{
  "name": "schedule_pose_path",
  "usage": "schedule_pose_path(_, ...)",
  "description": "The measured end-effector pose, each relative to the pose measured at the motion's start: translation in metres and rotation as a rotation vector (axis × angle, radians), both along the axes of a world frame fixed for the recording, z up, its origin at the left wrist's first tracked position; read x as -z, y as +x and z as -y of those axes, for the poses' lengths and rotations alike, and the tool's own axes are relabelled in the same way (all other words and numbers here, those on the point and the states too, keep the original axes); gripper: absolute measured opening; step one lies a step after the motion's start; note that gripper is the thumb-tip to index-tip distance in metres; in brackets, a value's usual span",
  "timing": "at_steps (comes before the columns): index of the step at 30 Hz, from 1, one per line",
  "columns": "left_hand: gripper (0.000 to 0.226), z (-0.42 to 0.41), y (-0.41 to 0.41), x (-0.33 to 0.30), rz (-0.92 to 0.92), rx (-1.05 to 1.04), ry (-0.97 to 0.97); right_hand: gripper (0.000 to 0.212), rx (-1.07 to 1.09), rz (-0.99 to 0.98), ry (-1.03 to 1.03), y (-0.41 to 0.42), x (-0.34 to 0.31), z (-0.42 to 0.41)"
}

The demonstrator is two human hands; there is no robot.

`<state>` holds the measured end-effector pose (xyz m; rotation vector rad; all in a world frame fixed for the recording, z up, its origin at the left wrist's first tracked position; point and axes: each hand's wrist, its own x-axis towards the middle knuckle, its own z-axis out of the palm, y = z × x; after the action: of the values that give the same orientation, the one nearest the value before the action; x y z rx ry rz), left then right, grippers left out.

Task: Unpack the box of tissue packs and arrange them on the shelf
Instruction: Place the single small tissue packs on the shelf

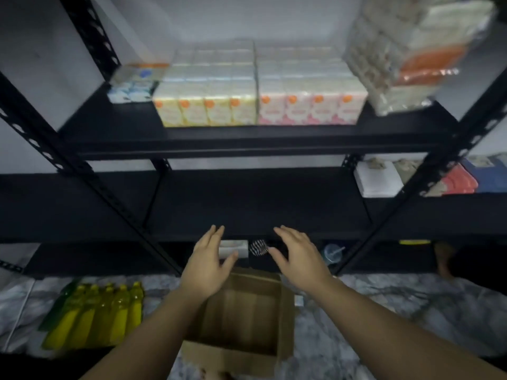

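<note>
hands lead the picture: the left hand (pixel 209 259) and the right hand (pixel 297 255) are both held out flat, fingers straight and spread apart, palms turned toward each other, holding nothing. the gap between them frames the dark edge of the middle shelf (pixel 247 204), which looks bare across its centre. directly below and behind the wrists sits the cardboard box (pixel 241 316) on the marbled floor, flaps open, its inside showing only brown walls and base, so it appears emptied. the tissue packs (pixel 258 91) lie well above and ahead of both hands on the upper shelf (pixel 247 139), a yellow-printed block on the left touching a pink-printed block on the right, the row's long axis running left to right along the shelf front. neither hand is clearly nearer; the yellow block is on the left hand's side, the pink on the right's. any further tidying would probably mean an upward reach.
</note>
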<state>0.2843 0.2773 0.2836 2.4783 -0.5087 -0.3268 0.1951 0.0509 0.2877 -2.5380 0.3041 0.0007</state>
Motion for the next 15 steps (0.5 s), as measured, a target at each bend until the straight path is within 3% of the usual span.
schedule_pose_path(7,0.069,0.099,-0.093,0.041,-0.109,0.121,0.047,0.058,0.182,-0.132,0.073,-0.117,0.049,0.104)
schedule_pose_path(15,0.064,0.155,-0.124,0.062,-0.162,0.169,0.105,0.055,0.291,-0.206,0.171,-0.159,0.078,0.150)
